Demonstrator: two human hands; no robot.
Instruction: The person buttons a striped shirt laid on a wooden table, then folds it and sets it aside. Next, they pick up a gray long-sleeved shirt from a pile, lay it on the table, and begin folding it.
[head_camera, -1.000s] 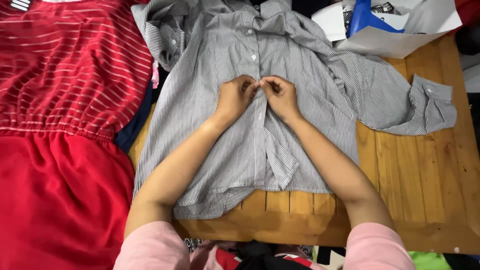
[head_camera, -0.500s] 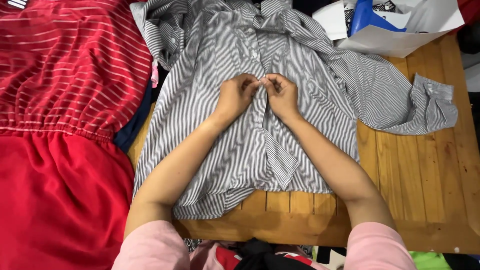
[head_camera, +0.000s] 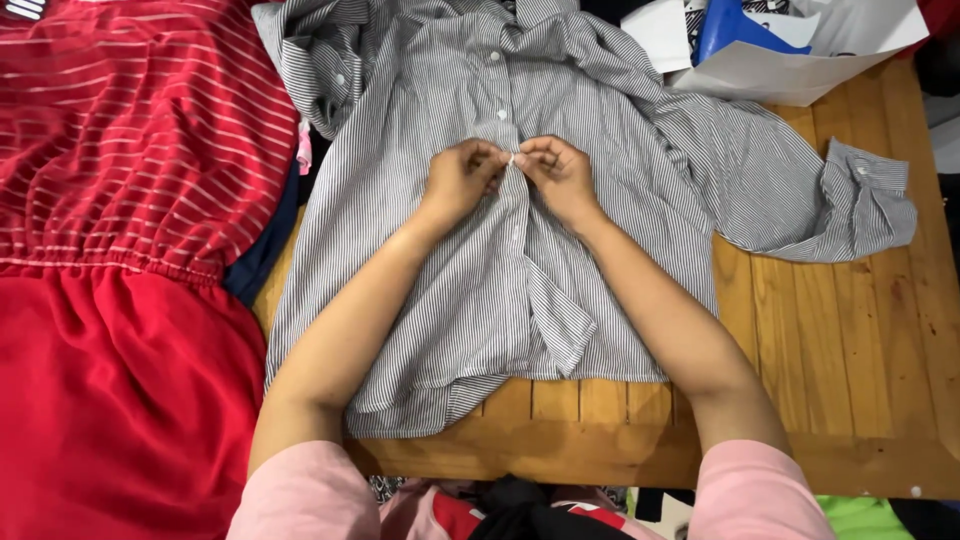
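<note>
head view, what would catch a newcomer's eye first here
The grey striped shirt lies spread on the wooden table, and at its middle the left hand and right hand pinch the button placket together. To the left, a bright red dress fills the frame's side.

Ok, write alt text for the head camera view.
Both hands, left hand and right hand, pinch a white button at the front of a grey striped shirt spread on a wooden table. A red dress lies to the left.
</note>
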